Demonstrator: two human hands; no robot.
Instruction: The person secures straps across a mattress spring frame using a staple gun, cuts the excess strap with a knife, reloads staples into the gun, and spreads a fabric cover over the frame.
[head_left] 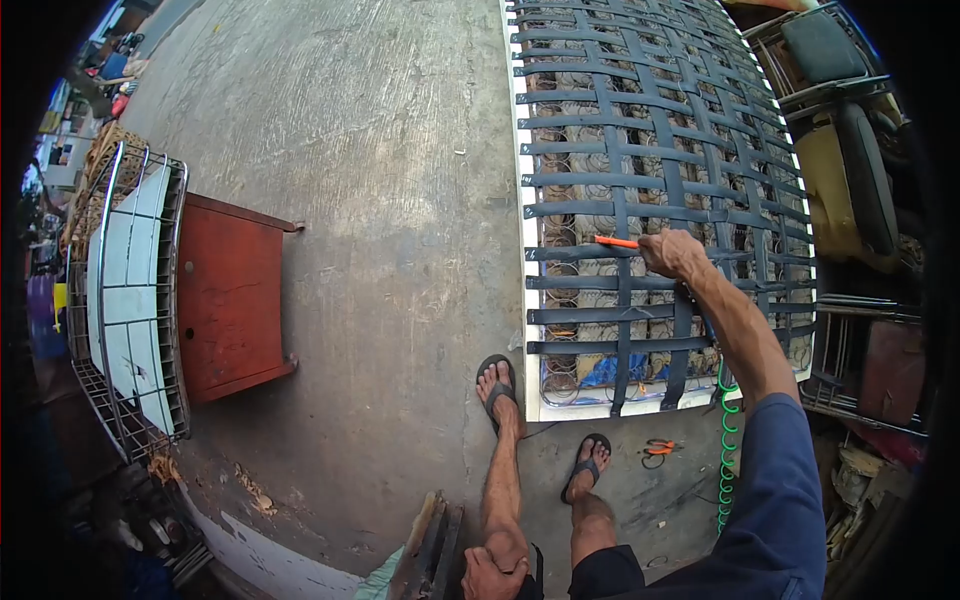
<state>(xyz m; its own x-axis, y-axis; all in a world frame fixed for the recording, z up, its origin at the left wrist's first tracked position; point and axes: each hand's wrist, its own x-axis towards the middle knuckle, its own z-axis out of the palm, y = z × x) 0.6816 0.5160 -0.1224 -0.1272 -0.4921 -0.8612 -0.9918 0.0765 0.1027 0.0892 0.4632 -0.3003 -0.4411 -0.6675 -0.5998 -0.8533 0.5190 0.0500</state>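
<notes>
My right hand (672, 253) is closed around a slim orange tool (617, 242), its far end pointing left over the black straps. The exact kind of tool is unclear. Under this hand lies a long white frame (532, 380), with dark woven webbing straps (572, 283) crossing it. Coil springs (558, 372) show through the gaps. At the bottom edge, my left hand (492, 577) rests at my knee, fingers apart and slightly bent, with no object seen in it.
Orange-handled pliers (660, 447) lie on the concrete near my foot. A green coiled hose (728, 455) hangs beside the frame's near right corner. A red cabinet (235, 295) and a wire rack (130, 300) stand left. Chairs and a dark cushion (865, 178) crowd the right.
</notes>
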